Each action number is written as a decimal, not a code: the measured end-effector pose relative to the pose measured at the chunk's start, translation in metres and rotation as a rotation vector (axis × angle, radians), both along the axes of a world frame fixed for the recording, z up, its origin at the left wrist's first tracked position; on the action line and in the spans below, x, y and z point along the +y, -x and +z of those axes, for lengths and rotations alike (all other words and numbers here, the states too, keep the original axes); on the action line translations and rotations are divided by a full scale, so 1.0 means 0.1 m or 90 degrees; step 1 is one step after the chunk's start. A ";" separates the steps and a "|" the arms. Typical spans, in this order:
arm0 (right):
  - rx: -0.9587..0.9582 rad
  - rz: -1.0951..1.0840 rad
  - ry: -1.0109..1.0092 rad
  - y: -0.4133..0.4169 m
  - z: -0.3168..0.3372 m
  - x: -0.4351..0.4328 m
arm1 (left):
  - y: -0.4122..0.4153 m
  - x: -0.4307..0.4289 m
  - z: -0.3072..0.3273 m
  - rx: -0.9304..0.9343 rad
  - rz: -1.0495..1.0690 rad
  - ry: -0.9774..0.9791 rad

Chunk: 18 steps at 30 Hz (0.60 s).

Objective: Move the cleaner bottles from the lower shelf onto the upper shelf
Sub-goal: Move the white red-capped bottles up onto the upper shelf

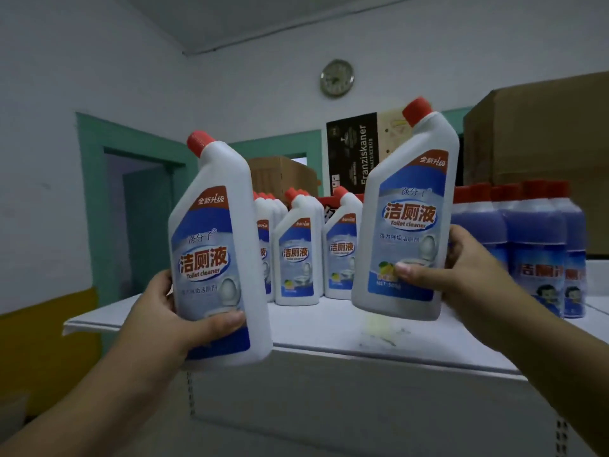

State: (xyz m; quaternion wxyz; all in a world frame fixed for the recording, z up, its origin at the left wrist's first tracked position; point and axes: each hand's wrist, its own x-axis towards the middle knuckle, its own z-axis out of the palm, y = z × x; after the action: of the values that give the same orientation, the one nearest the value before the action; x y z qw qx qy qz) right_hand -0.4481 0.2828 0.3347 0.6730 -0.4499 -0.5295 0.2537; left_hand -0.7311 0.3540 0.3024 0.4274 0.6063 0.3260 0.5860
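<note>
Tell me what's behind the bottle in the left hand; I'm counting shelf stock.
Behind the left-hand bottle a row of white cleaner bottles stands on the upper shelf. It covers the row's left end, so the count is uncertain.

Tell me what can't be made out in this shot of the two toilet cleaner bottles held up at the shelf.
- Lower shelf: outside the head view.
- Row behind the standing white bottles: hidden by the front ones and the left-hand bottle.
- Base of the right-hand bottle: unclear whether it touches the upper shelf.
- Purple bottles: labels blurred.
- Wall clock: too small to read.
- Left hand and right hand: fingers behind the bottles.
</note>
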 end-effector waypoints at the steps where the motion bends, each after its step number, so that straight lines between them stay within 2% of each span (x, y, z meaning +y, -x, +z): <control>1: -0.007 -0.005 -0.001 0.00 0.03 0.12 | -0.01 0.10 0.03 0.002 0.007 -0.005; 8: -0.039 -0.067 0.065 0.07 0.04 1.06 | -0.10 0.90 0.08 0.012 -0.052 -0.003; 12: -0.016 -0.147 0.120 0.07 -0.07 1.55 | -0.05 1.39 0.07 0.031 -0.118 0.029; 18: 0.014 -0.187 0.163 0.14 -0.33 1.74 | -0.05 1.89 0.06 0.078 -0.147 0.030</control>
State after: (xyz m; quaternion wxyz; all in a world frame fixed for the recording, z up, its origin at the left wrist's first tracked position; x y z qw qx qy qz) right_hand -0.4617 0.4569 0.3020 0.6457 -0.6016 -0.4141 0.2229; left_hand -0.7257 0.5425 0.3087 0.4856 0.6642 0.2929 0.4870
